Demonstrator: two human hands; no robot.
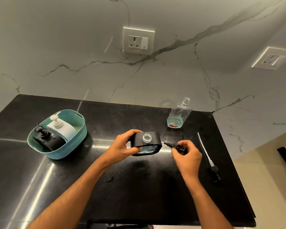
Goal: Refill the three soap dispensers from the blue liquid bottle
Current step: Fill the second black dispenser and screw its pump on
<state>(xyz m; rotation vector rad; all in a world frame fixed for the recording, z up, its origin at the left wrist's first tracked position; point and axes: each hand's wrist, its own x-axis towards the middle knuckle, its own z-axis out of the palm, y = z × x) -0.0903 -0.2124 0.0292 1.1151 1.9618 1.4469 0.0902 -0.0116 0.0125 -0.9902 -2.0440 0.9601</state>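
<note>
1. Head view: the left hand curls its fingers and thumb round a black-sleeved square glass soap dispenser, gripping its left side; the open neck points up and blue liquid shows low in the glass.
2. The right hand pinches a small black pump head in narrow, curled fingers, just right of the dispenser.
3. Both forearms reach in from the near edge over the black stone counter.
4. A clear, uncapped bottle with a little blue liquid stands far right.
5. A black pump with a long clear tube lies on the right.
6. A teal woven plastic basket on the left holds a white pump dispenser and a black one.
</note>
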